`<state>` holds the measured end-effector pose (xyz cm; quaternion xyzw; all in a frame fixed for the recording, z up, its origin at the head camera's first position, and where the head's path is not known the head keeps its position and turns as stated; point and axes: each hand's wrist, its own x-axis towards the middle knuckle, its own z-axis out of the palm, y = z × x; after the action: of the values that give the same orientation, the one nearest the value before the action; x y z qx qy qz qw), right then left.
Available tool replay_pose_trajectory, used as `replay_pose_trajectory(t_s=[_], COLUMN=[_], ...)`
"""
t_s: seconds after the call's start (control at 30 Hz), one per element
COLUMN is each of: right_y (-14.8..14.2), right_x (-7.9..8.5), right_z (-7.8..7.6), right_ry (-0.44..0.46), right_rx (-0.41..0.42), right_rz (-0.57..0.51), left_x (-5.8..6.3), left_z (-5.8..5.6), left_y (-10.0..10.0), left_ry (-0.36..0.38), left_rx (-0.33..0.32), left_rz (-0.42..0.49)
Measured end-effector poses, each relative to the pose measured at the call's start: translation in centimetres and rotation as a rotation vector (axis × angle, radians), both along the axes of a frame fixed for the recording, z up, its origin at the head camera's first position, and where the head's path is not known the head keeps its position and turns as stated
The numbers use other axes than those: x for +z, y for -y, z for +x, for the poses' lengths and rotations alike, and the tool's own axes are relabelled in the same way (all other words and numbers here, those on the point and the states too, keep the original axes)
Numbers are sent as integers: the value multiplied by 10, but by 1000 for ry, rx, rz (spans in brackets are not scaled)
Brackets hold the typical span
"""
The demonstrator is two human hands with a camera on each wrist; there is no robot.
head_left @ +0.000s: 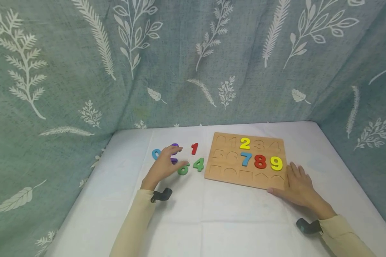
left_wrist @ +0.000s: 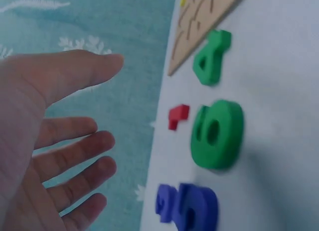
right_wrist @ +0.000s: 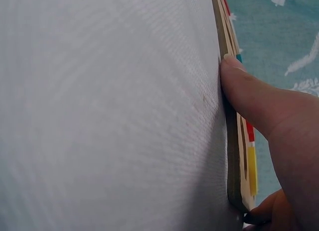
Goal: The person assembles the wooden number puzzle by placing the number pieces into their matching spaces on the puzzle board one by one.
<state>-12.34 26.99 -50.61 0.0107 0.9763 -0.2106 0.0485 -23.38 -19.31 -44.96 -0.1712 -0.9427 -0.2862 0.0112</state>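
Note:
My left hand (head_left: 163, 165) hovers over loose number pieces at the left, fingers apart and nothing between them. Under and around it lie a blue 0 (head_left: 156, 154), a green 6 (left_wrist: 219, 135) and two purple numbers (left_wrist: 199, 208), partly hidden by the hand in the head view. A red 1 (head_left: 194, 148) and a green 4 (head_left: 198, 164) lie to its right. My right hand (head_left: 300, 185) rests at the near right corner of the wooden number board (head_left: 225, 175), its thumb along the front edge and straight fingers by the right side.
In the board sit a yellow 2 (head_left: 245, 143), blue 7 (head_left: 246, 159), red 8 (head_left: 260, 161) and yellow 9 (head_left: 276, 163); other outlines are bare. White cloth (head_left: 231, 221) covers the table, and a leaf-patterned curtain (head_left: 180, 71) stands behind and at both sides.

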Motion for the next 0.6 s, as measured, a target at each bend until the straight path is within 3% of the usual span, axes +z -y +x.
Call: replay_pose_trajectory(t_s=[0.27,0.6], right_y=[1,0], right_x=[0,-1], right_z=[0,0], right_ry=[13,3], right_rx=[-2,4], right_rz=[-9,-4], left_x=[-16,-33], left_z=[5,5], left_y=[16,14], left_ry=[74,127], left_rx=[-17,16], left_rz=[-59,-108])
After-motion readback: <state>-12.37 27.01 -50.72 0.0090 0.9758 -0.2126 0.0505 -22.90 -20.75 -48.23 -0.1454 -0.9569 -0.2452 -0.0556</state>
